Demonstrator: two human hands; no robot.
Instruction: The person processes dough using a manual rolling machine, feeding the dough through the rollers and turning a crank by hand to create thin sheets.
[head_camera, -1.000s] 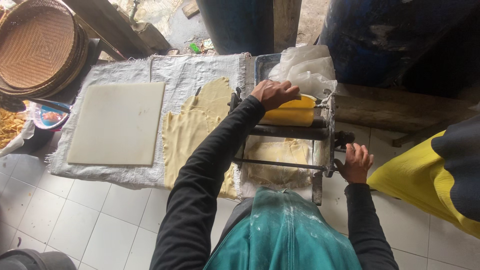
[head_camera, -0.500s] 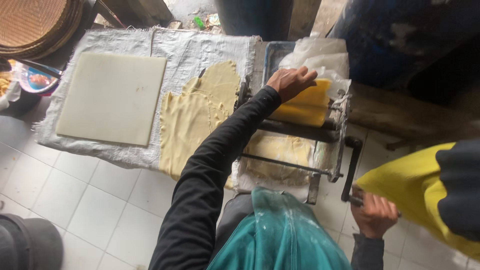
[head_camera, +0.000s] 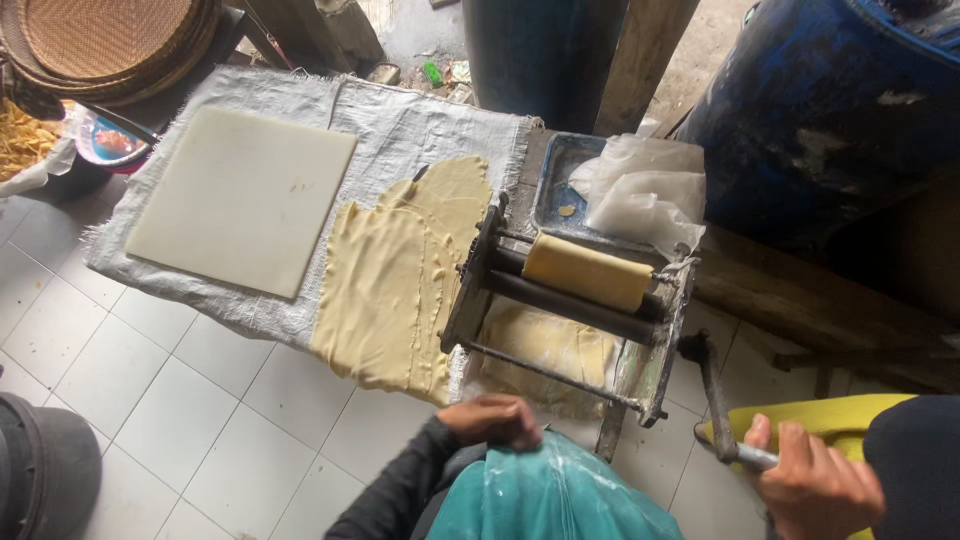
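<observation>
The dough roller (head_camera: 570, 310), a worn metal frame with two dark bars, stands at the right end of a low table covered in a frayed white woven sack (head_camera: 400, 130). A thick yellow slab of dough (head_camera: 587, 271) lies across the top of its bars, and a thinner sheet (head_camera: 545, 350) hangs below them. The right hand (head_camera: 812, 480) is wrapped tight around the crank handle (head_camera: 722, 415), which points down at the right of the roller. The left hand (head_camera: 492, 420) sits just in front of the roller, fingers curled over a teal apron dusted with flour (head_camera: 550, 495); whether it grips the cloth I cannot tell.

Left of the roller, thin pale sheets of rolled dough (head_camera: 400, 275) lie limp on the sack and droop over the table's near edge. Further left rests a smooth white cutting board (head_camera: 245, 195). Behind the roller sits a blue tray (head_camera: 560, 185) with crumpled clear plastic (head_camera: 640, 190). A big blue drum (head_camera: 840, 110) stands to the right, round woven baskets (head_camera: 110, 40) far to the left. The floor is white tile (head_camera: 170, 390).
</observation>
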